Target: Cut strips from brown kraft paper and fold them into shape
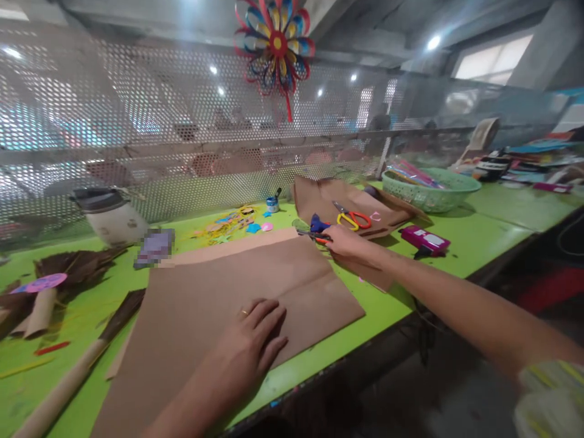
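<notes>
Item: folded brown kraft paper sheet (237, 292), lying flat on the green worktable (479, 234), its near edge close to the table's front.

Left hand (249, 347): open, fingers spread, palm pressed on the sheet's near half; a ring shows on one finger. It grips nothing, only pins the paper.

Right hand (347, 240): arm stretched across the sheet's far right corner, fingers curled over the blue-handled scissors (317, 228) lying just past that corner. Whether the fingers have closed on the handles cannot be told.

Nearby: red-and-yellow scissors (352, 218) on a second brown sheet (351, 204); pink box (425, 239); green basket (429, 188); small blue jar (272, 204); coloured paper cutouts (235, 224); cardboard tubes (59, 383) at left; paper pinwheel (275, 44) hung above.

Step, as judged: fetching a cutting tool while the sheet is held steady. The next move would call for a firm hold through the handles, with the left hand kept clear of the blades.
</notes>
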A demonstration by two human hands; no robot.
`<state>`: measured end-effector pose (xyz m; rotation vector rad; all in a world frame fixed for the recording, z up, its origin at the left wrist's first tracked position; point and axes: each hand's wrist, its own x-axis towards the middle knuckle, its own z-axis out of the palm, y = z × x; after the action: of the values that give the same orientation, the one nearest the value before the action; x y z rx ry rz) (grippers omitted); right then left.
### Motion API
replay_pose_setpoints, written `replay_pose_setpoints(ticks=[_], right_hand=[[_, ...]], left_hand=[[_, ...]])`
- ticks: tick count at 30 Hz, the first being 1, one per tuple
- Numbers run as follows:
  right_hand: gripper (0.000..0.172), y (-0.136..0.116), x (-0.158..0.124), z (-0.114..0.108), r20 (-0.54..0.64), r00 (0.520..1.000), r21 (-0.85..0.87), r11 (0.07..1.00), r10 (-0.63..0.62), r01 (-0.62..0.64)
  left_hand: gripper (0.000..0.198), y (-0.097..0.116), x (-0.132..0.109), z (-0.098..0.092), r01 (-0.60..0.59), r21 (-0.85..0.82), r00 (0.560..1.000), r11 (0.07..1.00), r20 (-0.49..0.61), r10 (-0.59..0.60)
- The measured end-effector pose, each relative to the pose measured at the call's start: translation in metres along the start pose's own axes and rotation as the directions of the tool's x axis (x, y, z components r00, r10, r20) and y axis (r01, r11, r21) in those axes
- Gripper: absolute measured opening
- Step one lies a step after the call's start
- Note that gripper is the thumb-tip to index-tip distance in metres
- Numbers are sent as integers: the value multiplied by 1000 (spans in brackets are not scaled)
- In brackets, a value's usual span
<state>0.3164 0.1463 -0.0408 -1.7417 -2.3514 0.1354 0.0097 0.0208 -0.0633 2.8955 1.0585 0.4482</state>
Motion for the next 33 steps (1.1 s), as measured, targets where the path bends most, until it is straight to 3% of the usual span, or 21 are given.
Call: replay_pose_setpoints(ticks=[3,6,10,14,19,24,29,33], right_hand=[[26,7,-7,-8,-93,994,0,999,51,-51],[30,13,-34,-29,-154,987,6,999,47,-46],[36,16,-93,-46,-63,991,69,991,-114,118],[36,21,-139,-38,25,987,84,984,-159,156],[32,33,-158,-23,-18,984,73,981,-179,180],[31,31,-181,-24,17,964,156,953,-267,261],[33,23,-204,-24,-5,971,212,948,-241,236],[35,21,-207,-21,3,971,239,943,-240,232]], left_hand=[[38,-1,1,1,-12,-1,1000,1000,13,12],[40,-4,-1,4,-13,6,1000,1000,16,12],[40,-6,-3,9,-5,-4,999,1000,-34,5],[38,-6,-2,9,-11,-18,997,1000,-79,10],[36,-9,1,6,-20,-45,996,999,-89,16],[34,-12,3,6,-47,-46,998,998,-34,45],[35,-14,3,8,-76,-30,997,997,7,76],[36,-14,3,8,-81,-15,996,997,27,82]])
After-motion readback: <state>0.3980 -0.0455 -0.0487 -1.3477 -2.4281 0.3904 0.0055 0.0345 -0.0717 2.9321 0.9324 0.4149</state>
